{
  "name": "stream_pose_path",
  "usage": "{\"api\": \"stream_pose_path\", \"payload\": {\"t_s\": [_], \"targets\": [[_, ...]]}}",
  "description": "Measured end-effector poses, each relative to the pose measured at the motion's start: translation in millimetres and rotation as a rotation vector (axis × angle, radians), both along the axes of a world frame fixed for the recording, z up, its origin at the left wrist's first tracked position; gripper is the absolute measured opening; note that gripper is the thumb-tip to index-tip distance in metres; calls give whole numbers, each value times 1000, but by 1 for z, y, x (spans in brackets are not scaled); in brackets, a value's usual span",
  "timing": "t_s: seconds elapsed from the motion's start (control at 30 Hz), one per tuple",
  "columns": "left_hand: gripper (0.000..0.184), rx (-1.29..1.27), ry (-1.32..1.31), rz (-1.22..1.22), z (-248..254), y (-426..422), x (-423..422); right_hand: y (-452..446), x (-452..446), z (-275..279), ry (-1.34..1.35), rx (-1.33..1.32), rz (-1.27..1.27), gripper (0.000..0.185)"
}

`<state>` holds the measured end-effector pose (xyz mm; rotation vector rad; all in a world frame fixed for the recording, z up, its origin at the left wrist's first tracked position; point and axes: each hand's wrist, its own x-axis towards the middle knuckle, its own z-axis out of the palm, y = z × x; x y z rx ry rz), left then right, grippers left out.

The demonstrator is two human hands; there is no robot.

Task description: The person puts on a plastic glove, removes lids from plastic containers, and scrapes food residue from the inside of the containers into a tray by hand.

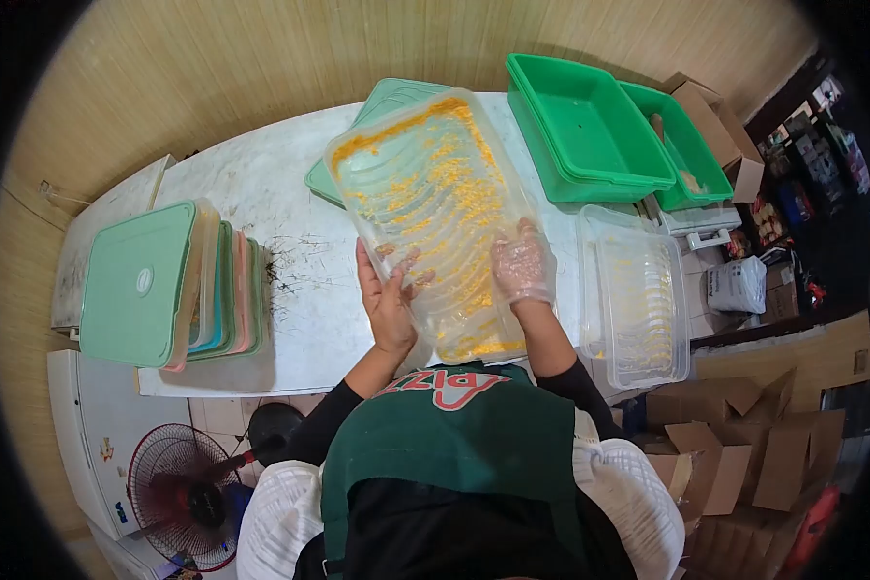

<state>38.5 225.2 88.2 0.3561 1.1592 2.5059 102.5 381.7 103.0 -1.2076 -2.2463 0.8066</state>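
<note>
A large translucent plastic tray (425, 198) is tilted up in front of me, smeared with orange-yellow crumbs in curved streaks and along its edges. My left hand (389, 302), bare, grips its left side, with some fingers seen through the plastic. On the right side, my right hand (522, 263) wears a clear plastic glove and holds the tray near its edge. Behind the tray, a pale green lid (387, 95) lies on the white table (309, 251), partly covered.
Lidded containers (140, 285) are stacked at the left. Green tubs (590, 121) stand at the back right, one holding some crumbly stuff. Another streaked clear tray (638, 300) sits at the right edge. A red fan (188, 498) and cardboard boxes (735, 445) are below.
</note>
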Motion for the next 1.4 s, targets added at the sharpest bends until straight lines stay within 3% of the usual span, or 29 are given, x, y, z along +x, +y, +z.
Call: {"api": "stream_pose_path", "payload": {"t_s": [0.07,0.17,0.27,0.37,0.47,0.57,0.67,0.77,0.87,0.97,1.07,1.17,1.27,1.4], "targets": [[70,24,80,-28,-6,2,5,8,-11,-14,35,33,-78,43],[71,43,157,-63,-12,9,12,14,-26,-16,279,-37,-85,59],[73,71,70,-154,-16,11,20,12,-39,27,5,75,-220,58],[77,82,18,-195,-19,12,24,42,-64,21,11,13,-220,36],[79,61,25,-217,-18,12,23,47,-87,6,100,31,-387,29],[81,109,-18,-279,-17,11,25,56,-98,27,22,-33,-393,45],[81,127,30,-338,-29,10,21,84,-105,24,176,-119,-322,29],[81,90,83,-361,-36,8,10,90,-104,28,472,-173,-294,26],[81,34,117,-330,-38,9,4,92,-98,27,504,-26,-139,24],[80,7,98,-282,-35,10,-3,74,-77,39,314,181,195,24],[80,29,65,-251,-35,10,-5,71,-68,43,346,420,212,25],[80,64,65,-264,-37,12,-3,57,-69,52,101,384,35,29],[82,110,58,-316,-35,13,3,61,-83,38,62,477,-144,35],[84,98,84,-358,-33,13,4,56,-86,47,53,620,-34,35]]}}
